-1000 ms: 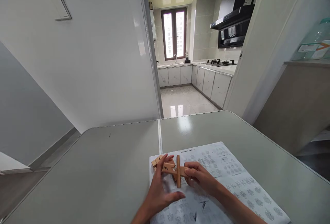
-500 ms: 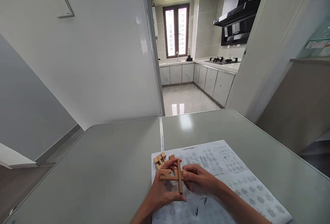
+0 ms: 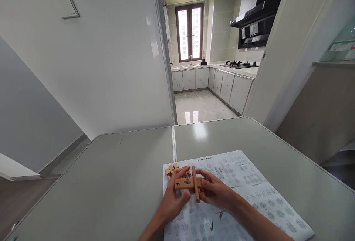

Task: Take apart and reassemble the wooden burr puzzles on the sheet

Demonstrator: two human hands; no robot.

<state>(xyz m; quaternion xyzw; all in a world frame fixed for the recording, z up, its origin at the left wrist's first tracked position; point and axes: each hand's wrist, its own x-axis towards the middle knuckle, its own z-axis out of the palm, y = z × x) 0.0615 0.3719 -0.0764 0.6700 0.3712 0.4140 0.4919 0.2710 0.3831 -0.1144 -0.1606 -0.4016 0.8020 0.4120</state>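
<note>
Wooden bar (image 3: 182,185), dark-marked near one end, held above the far-left part of the printed sheet (image 3: 259,189), with the desk (image 3: 133,182) beneath. Narrow wooden stick (image 3: 197,191) standing across the bar, also above the sheet; joined or merely crossing, cannot tell. Right hand (image 3: 217,190): fingers pinched on the bar's end nearer the sheet's middle. Left hand (image 3: 172,198): thumb and forefinger wide apart around the marked end, toward the sheet's left edge; contact of hidden fingers, cannot tell. Pale blocks (image 3: 169,171) at the sheet's far-left corner. Probably best: keep the pinch firm, steady the marked end lightly, square stick to bar, turn gently without forcing, and stay low over the sheet.
</note>
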